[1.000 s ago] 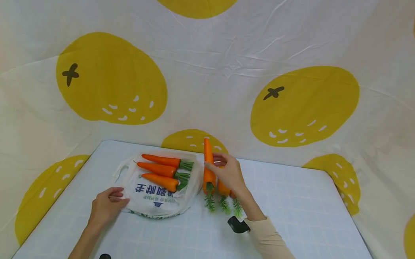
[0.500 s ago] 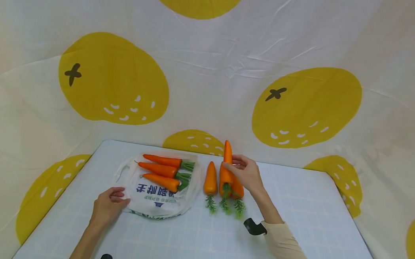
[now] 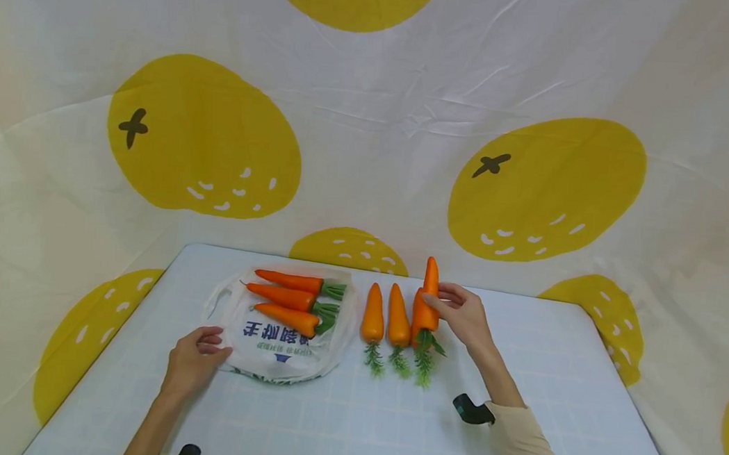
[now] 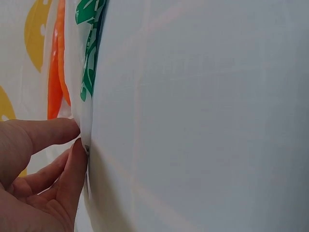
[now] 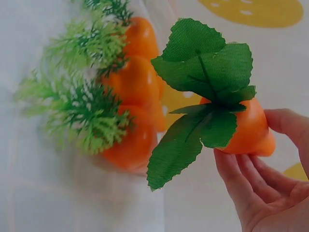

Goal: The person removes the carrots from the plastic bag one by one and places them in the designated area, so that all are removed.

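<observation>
Fingers of the right hand: thumb and fingertips pinching one broad-leaved carrot by its flank, just over the row described below.
Orientation: long axis running roughly away from the person; tapered tip beyond the fingers, toward the lemon-yellow-patterned backdrop, seemingly raised; broad green leaves on the near side of the fingers.
Beneath and left of these fingers: three feathery-topped carrots, lying side by side on the tabletop, tips away, tops toward the person. Left carrot; middle carrot; right carrot, partly hidden behind the held one. Contact between these two: cannot tell.
Fingers of the left hand: pinching the edge of a white printed plastic bag. Right of and beyond those fingers, on the bag: three slimmer carrots, tips leftward, green ends rightward.
Hazards, as judged: smooth, tapering flank could turn or slip in so light a pinch; leaves could snag the feathery top below; a low pass could knock the right carrot and set it rolling; a tug by the left fingers could shift the carrots on the bag.
</observation>
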Demonstrator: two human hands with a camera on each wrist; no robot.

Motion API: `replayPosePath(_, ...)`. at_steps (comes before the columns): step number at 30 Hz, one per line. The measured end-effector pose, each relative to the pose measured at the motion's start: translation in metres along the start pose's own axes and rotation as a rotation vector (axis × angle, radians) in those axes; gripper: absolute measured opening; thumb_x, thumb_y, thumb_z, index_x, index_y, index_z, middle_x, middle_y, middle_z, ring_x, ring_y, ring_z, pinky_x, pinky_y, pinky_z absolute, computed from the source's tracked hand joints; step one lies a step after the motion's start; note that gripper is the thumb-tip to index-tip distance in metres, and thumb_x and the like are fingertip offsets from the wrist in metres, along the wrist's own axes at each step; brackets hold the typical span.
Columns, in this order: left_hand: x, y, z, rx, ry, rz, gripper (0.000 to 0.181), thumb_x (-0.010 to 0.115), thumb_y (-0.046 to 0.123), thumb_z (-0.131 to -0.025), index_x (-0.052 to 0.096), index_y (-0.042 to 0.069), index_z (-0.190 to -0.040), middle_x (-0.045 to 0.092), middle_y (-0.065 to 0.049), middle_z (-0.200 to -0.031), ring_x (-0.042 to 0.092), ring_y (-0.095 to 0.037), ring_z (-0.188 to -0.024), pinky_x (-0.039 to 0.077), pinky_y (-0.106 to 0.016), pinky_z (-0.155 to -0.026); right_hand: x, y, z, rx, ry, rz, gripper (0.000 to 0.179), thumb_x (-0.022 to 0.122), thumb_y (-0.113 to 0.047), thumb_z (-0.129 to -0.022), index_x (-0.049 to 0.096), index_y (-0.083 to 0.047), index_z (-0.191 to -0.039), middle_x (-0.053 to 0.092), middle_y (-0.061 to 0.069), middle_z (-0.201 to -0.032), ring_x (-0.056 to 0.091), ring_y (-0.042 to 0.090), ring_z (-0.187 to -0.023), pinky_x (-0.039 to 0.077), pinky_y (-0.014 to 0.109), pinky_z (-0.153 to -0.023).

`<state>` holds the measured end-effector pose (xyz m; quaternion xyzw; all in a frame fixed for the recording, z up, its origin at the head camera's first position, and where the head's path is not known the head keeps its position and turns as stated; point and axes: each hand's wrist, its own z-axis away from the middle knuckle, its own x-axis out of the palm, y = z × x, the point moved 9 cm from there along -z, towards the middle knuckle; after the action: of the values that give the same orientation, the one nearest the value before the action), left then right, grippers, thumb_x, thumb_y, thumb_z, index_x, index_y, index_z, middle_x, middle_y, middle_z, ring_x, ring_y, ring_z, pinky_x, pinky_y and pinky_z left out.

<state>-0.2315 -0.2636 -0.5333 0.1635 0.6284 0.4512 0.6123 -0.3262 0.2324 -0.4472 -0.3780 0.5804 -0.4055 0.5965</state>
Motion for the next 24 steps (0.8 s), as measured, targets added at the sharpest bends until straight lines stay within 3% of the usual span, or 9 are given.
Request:
replayPosePath(9,0.000,0.002,0.001,0.006,0.009,-0.006,0.046,0.073,0.010,-0.094,0.056,-0.005,-0.134,0.063,-0.026,-0.117,0.061,-0.039,-0.105,0.057,-0.047,-0.087,-0.016,0.021,0.006,0.048,0.024,0.014,0.066,0.077,-0.041,-0.092,0.058,-0.001,-0.141,0.064,0.022,-0.132,0.071,0.023,-0.102,0.059,0.031,-0.087)
replayPosePath(24,-0.001,0.005,0.003,0.027,0.001,-0.011,0.045,0.073,0.009,-0.094,0.056,-0.006,-0.133,0.064,-0.026,-0.115,0.063,-0.038,-0.102,0.058,-0.046,-0.087,-0.027,0.058,0.011,0.150,0.053,0.081,0.071,0.076,-0.047,-0.091,0.057,0.001,-0.140,0.064,0.023,-0.130,0.068,0.023,-0.098,0.057,0.019,-0.080)
